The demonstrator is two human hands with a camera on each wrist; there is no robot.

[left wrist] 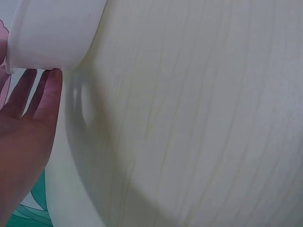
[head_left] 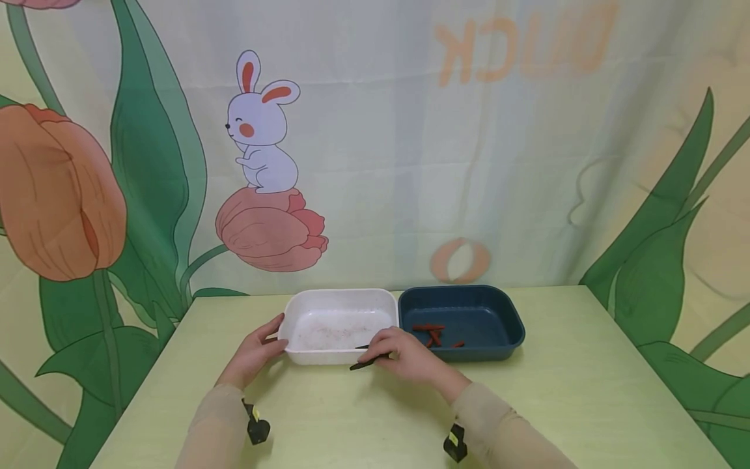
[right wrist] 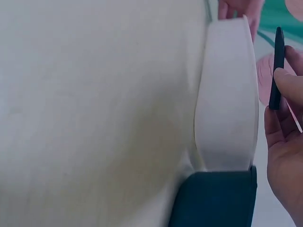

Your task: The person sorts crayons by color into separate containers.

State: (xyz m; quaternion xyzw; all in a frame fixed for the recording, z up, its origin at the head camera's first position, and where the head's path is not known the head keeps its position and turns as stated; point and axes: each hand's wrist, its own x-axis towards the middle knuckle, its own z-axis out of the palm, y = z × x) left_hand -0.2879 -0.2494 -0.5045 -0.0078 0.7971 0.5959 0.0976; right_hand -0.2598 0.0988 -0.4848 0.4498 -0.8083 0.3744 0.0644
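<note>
At the left end of the white tray (head_left: 328, 358), my left hand (head_left: 254, 355) holds the rim, thumb at the near corner and other fingers against the outer wall. In the left wrist view, the fingertips of that hand (left wrist: 28, 118) touch the tray's end wall (left wrist: 52, 38). My right hand (head_left: 404, 355) pinches a slim black stick (head_left: 364, 365) with a tapered end above the tray's near rim. A second dark tip (head_left: 362, 347) shows beyond those fingers; whether it belongs to the same thing I cannot tell. Small reddish bits (head_left: 336, 333) lie scattered in the white tray.
A dark blue tray (head_left: 510, 326) stands against the white tray's right side, with several dark red sticks (head_left: 429, 327) in its left part. Both trays sit at the back of a pale yellow table (head_left: 328, 417). Behind hangs a printed curtain (head_left: 375, 163).
</note>
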